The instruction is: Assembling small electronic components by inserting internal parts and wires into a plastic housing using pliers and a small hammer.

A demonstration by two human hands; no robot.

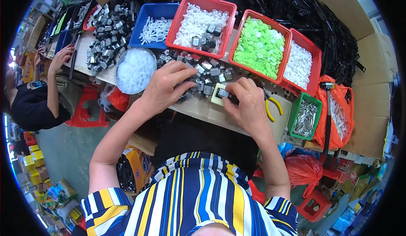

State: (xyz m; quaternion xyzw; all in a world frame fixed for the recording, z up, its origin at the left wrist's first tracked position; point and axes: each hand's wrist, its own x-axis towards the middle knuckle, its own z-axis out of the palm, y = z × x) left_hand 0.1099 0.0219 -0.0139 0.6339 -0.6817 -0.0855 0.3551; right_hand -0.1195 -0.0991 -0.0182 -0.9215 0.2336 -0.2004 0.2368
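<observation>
On the bench before me lies a pile of small silver and black motors [206, 72]. Over its left side my left hand [165, 86] reaches, thumb and index finger curved but apart, with nothing visible between them. A pale yellow block [217, 100] sits near the bench's front edge, with a small motor [223, 93] on it. My right hand [247, 100] has its thumb and index finger closed on that motor; its other fingers are bent. Pliers with yellow handles [274, 109] lie just right of my right hand.
Beyond my hands stand a blue bin [163, 11], a red bin [171, 35] of white parts and another of green discs [259, 46]. A bowl [136, 70] holds pale filling. At right are a green tray [305, 117] of metal pins and a hammer [327, 113]. A co-worker [36, 103] sits left.
</observation>
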